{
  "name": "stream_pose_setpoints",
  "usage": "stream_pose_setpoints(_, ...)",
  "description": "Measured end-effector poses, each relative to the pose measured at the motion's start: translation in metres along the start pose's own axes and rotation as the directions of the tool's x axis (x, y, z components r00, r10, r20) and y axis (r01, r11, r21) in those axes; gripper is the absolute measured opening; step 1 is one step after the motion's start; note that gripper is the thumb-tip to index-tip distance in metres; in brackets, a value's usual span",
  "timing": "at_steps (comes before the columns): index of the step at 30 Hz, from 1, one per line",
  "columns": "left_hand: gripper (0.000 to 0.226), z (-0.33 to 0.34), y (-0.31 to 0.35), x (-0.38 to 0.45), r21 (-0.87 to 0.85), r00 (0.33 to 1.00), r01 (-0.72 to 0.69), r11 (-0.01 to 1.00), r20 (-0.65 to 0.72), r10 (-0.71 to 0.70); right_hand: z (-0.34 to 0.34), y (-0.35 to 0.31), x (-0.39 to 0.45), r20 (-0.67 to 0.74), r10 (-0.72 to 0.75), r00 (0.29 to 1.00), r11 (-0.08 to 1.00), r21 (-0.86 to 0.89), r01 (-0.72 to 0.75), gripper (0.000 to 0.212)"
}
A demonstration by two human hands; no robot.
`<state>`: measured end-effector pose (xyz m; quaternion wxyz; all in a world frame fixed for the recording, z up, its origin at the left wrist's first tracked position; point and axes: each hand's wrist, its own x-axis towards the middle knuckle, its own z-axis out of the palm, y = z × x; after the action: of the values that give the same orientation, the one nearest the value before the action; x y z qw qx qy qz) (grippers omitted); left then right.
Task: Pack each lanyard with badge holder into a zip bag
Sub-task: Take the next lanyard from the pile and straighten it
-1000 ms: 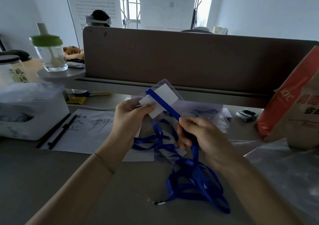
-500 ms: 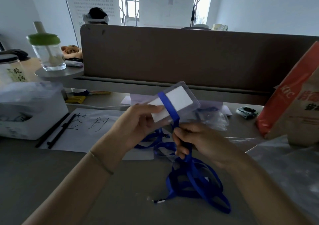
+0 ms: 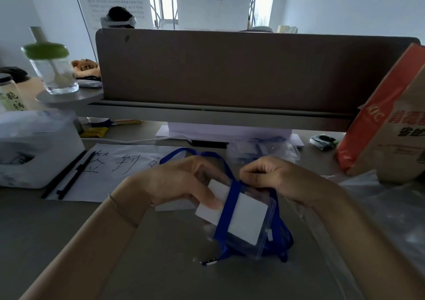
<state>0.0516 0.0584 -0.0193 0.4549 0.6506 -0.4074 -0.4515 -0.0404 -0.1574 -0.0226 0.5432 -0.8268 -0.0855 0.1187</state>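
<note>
Head view, centre and just below centre of the frame: badge holder (image 3: 243,216) held clear of the desk (image 3: 69,242), tilted, long axis running from middle left down toward lower right, white card inside facing up. Wrapped once across its short width by the blue lanyard (image 3: 226,214), strap crossing nearer the left end of the holder than the right. Left hand (image 3: 174,184) pinching the holder's upper left corner, thumb pressed flat on the card, remaining fingers hidden beneath. Right hand (image 3: 276,177) just above and right of the holder, fingers curled around the strap where it leaves the holder's top edge; exact grip partly hidden behind the knuckles. Rest of the lanyard trailing two ways: a loop up behind the left hand toward mid-frame, and a bunch under the holder's lower right edge, metal clip (image 3: 210,262) lying on the desk at lower centre.

Judged as mid-wrap, strap being wound around the holder to make a compact bundle, not yet bagged. Next winding likely turning on the right hand, nearer the free strap, passing it across the short axis while the left steadies the corner. Clear zip bags (image 3: 379,207) lying to the right, well apart from the left hand, nearer the right.
</note>
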Motion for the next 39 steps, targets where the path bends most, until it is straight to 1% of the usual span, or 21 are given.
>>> stream_pose_setpoints(1, 0.036, 0.005, 0.006, -0.002, 0.047, 0.999, 0.023, 0.999, -0.032, -0.022, 0.000, -0.003, 0.000, -0.014, 0.001, 1.000, 1.000, -0.009, -0.002, 0.047)
stream_pose_setpoints(2, 0.039, 0.007, 0.008, -0.001, 0.094, 0.996, 0.048, 0.994, -0.084, -0.040, 0.000, -0.003, 0.001, -0.037, -0.007, 0.999, 1.000, -0.030, 0.006, 0.047)
stream_pose_setpoints(5, 0.029, 0.009, 0.005, 0.004, 0.291, 0.974, 0.112, 0.950, -0.219, -0.047, 0.002, -0.003, 0.003, -0.117, -0.029, 0.993, 0.985, -0.173, 0.008, 0.043)
stream_pose_setpoints(8, 0.021, 0.007, 0.000, 0.007, 0.365, 0.938, 0.177, 0.914, -0.343, -0.045, 0.006, -0.006, 0.002, -0.229, -0.090, 0.969, 0.956, -0.293, 0.019, 0.045)
stream_pose_setpoints(11, 0.014, 0.005, -0.002, 0.009, 0.359, 0.869, 0.202, 0.911, -0.494, 0.002, 0.008, -0.009, 0.000, -0.265, -0.135, 0.955, 0.938, -0.345, 0.037, 0.046)
stream_pose_setpoints(12, 0.016, 0.003, -0.004, 0.012, 0.355, 0.841, 0.211, 0.911, -0.541, 0.016, 0.009, -0.009, -0.001, -0.262, -0.144, 0.954, 0.936, -0.349, 0.045, 0.046)
stream_pose_setpoints(13, 0.021, 0.003, -0.005, 0.014, 0.364, 0.804, 0.228, 0.903, -0.594, 0.036, 0.010, -0.009, -0.001, -0.262, -0.149, 0.953, 0.935, -0.350, 0.050, 0.046)
stream_pose_setpoints(15, 0.012, -0.001, -0.009, 0.018, 0.372, 0.713, 0.249, 0.894, -0.695, 0.091, 0.012, -0.008, -0.001, -0.271, -0.152, 0.950, 0.939, -0.340, 0.053, 0.045)
stream_pose_setpoints(17, 0.003, -0.006, -0.015, 0.018, 0.302, 0.616, 0.174, 0.937, -0.776, 0.136, 0.016, -0.006, 0.001, -0.269, -0.143, 0.952, 0.939, -0.341, 0.044, 0.045)
stream_pose_setpoints(19, 0.002, -0.009, -0.018, 0.016, 0.200, 0.527, 0.054, 0.978, -0.838, 0.142, 0.020, -0.004, 0.003, -0.249, -0.114, 0.962, 0.945, -0.325, 0.028, 0.043)
stream_pose_setpoints(20, 0.002, -0.009, -0.017, 0.015, 0.147, 0.496, -0.012, 0.989, -0.858, 0.133, 0.023, -0.003, 0.005, -0.236, -0.094, 0.967, 0.957, -0.288, 0.023, 0.041)
stream_pose_setpoints(22, 0.010, -0.011, -0.015, 0.014, 0.011, 0.462, -0.133, 0.991, -0.884, 0.072, 0.026, -0.001, 0.007, -0.216, -0.059, 0.975, 0.983, -0.181, 0.019, 0.038)
stream_pose_setpoints(23, 0.015, -0.012, -0.014, 0.013, -0.064, 0.465, -0.198, 0.978, -0.885, 0.036, 0.027, 0.000, 0.008, -0.207, -0.041, 0.978, 0.991, -0.134, 0.014, 0.038)
stream_pose_setpoints(24, 0.019, -0.014, -0.013, 0.013, -0.137, 0.485, -0.263, 0.955, -0.875, 0.007, 0.027, 0.001, 0.008, -0.198, -0.027, 0.980, 0.995, -0.098, 0.008, 0.037)
stream_pose_setpoints(26, 0.024, -0.016, -0.009, 0.011, -0.277, 0.556, -0.383, 0.881, -0.831, -0.019, 0.026, 0.002, 0.008, -0.186, 0.002, 0.983, 0.999, -0.031, -0.008, 0.035)
stream_pose_setpoints(28, 0.026, -0.017, -0.007, 0.011, -0.353, 0.606, -0.437, 0.827, -0.795, -0.019, 0.024, 0.005, 0.009, -0.168, 0.043, 0.985, 0.998, 0.052, -0.034, 0.033)
stream_pose_setpoints(31, 0.029, -0.019, -0.009, 0.010, -0.352, 0.646, -0.439, 0.827, -0.763, 0.018, 0.016, 0.010, 0.009, -0.136, 0.071, 0.988, 0.988, 0.148, -0.051, 0.034)
stream_pose_setpoints(34, 0.029, -0.022, -0.010, 0.009, -0.340, 0.682, -0.414, 0.844, -0.730, 0.041, 0.010, 0.017, 0.009, -0.104, 0.084, 0.991, 0.981, 0.181, -0.065, 0.037)
stream_pose_setpoints(35, 0.028, -0.022, -0.010, 0.008, -0.346, 0.706, -0.404, 0.847, -0.706, 0.048, 0.010, 0.019, 0.009, -0.092, 0.096, 0.991, 0.979, 0.189, -0.077, 0.036)
stream_pose_setpoints(37, 0.029, -0.020, -0.008, 0.007, -0.391, 0.784, -0.378, 0.839, -0.617, 0.065, 0.011, 0.019, 0.007, -0.056, 0.105, 0.993, 0.985, 0.146, -0.096, 0.031)
stream_pose_setpoints(39, 0.030, -0.015, -0.006, 0.006, -0.431, 0.878, -0.323, 0.843, -0.468, 0.097, 0.012, 0.017, 0.005, -0.027, 0.106, 0.994, 0.993, 0.062, -0.104, 0.029)
